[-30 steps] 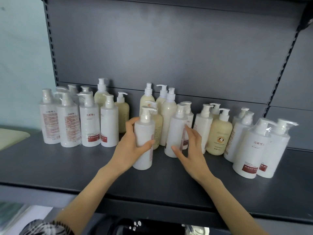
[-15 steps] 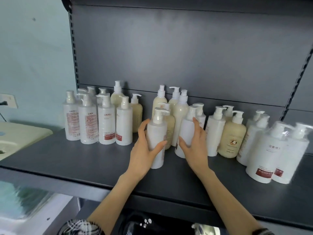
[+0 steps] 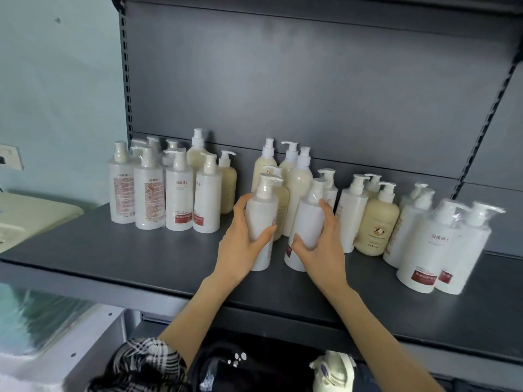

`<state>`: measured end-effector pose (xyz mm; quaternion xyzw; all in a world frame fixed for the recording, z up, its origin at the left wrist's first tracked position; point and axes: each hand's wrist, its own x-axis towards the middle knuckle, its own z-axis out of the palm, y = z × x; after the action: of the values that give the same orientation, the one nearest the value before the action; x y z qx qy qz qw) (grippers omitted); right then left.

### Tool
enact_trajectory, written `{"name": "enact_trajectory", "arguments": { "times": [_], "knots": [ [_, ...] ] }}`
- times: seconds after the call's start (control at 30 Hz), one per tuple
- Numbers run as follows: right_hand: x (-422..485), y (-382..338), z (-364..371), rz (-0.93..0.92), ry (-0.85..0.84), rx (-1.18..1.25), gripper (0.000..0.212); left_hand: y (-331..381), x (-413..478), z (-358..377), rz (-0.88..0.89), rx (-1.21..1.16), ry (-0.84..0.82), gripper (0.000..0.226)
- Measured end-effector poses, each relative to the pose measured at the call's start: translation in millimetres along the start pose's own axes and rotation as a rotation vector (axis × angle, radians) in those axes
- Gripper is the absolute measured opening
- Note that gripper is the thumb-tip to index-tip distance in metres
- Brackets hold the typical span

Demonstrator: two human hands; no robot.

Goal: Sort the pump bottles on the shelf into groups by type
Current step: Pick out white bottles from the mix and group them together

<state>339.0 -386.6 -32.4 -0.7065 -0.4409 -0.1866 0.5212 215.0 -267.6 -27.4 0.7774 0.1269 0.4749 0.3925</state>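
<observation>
Many pump bottles stand on a dark grey shelf [image 3: 141, 258]. My left hand [image 3: 243, 244] grips a white pump bottle [image 3: 261, 219] near the middle. Beside it, my right hand [image 3: 319, 244] is wrapped around a second white pump bottle [image 3: 308, 219] that leans slightly. Several white bottles with red labels [image 3: 178, 199] are grouped at the left. Cream-coloured bottles [image 3: 297, 179] stand behind my hands. A round cream bottle [image 3: 377, 224] and two large white bottles [image 3: 427, 247] are at the right.
The shelf's grey back panel [image 3: 311, 80] rises behind the bottles. A pale green surface [image 3: 34, 213] sits left of the shelf, by a light blue wall [image 3: 56, 94]. Below the shelf edge are dark items and a plaid sleeve [image 3: 141, 363].
My right hand has closed around the second white bottle and tilted it; it only touched it before. The left hand keeps its bottle. The camera has turned left.
</observation>
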Motion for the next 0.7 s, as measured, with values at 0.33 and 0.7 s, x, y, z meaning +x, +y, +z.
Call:
{"name": "enact_trajectory", "arguments": {
  "times": [0.33,0.7],
  "knots": [
    [-9.3,-18.9,14.8,0.132,0.056,0.126,0.056,-7.2,1.7,-16.7,-0.017,-0.085,-0.122,0.067],
    [-22.8,-54.6,50.6,0.228,0.15,0.056,0.057,-25.2,5.2,-52.1,0.021,-0.212,-0.21,0.066]
  ]
}}
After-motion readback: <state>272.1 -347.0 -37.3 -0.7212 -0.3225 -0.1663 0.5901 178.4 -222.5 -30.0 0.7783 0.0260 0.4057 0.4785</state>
